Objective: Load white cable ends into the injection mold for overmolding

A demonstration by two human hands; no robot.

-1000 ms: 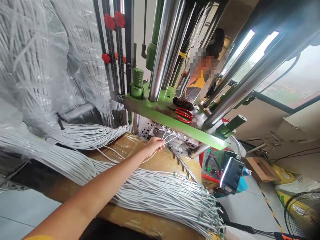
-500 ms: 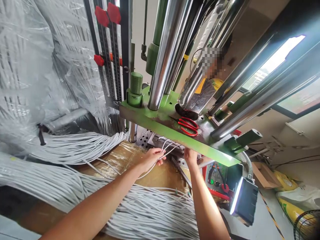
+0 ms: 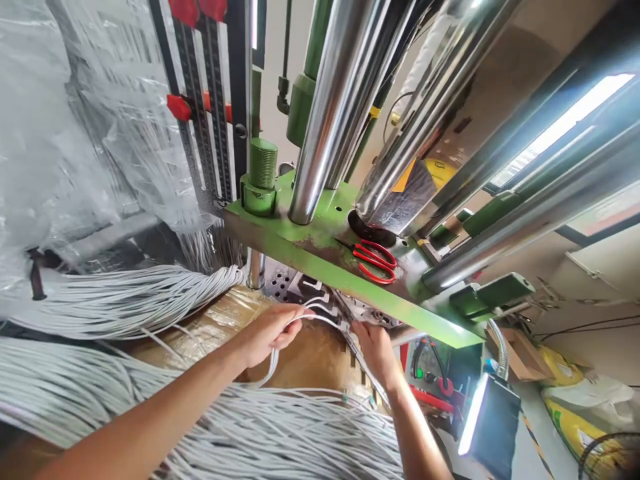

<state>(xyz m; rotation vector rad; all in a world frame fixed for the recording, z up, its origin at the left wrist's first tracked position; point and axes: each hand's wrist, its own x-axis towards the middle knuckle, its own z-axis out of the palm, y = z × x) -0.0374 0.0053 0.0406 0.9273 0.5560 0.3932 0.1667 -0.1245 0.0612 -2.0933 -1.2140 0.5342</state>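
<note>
My left hand (image 3: 267, 331) is closed round a few white cables (image 3: 305, 316) that run from its fingers toward the metal mould (image 3: 300, 285) under the green press plate (image 3: 320, 257). My right hand (image 3: 373, 347) reaches in from the right, its fingers pinched on the far ends of those same cables just below the plate's front edge. Both hands sit over a brown taped board (image 3: 220, 320). What lies at the cable tips is hidden by my fingers.
Thick bundles of white cables (image 3: 125, 297) lie left and below. Red scissors (image 3: 375, 259) rest on the green plate between chrome columns (image 3: 325, 107). Plastic-wrapped cable stock (image 3: 65, 133) stands at left. A lit work lamp (image 3: 487, 420) hangs at lower right.
My right hand came into view and reached the cable ends. My left hand pulled back from the mould toward me, drawing the cables along. The view moved closer to the press.
</note>
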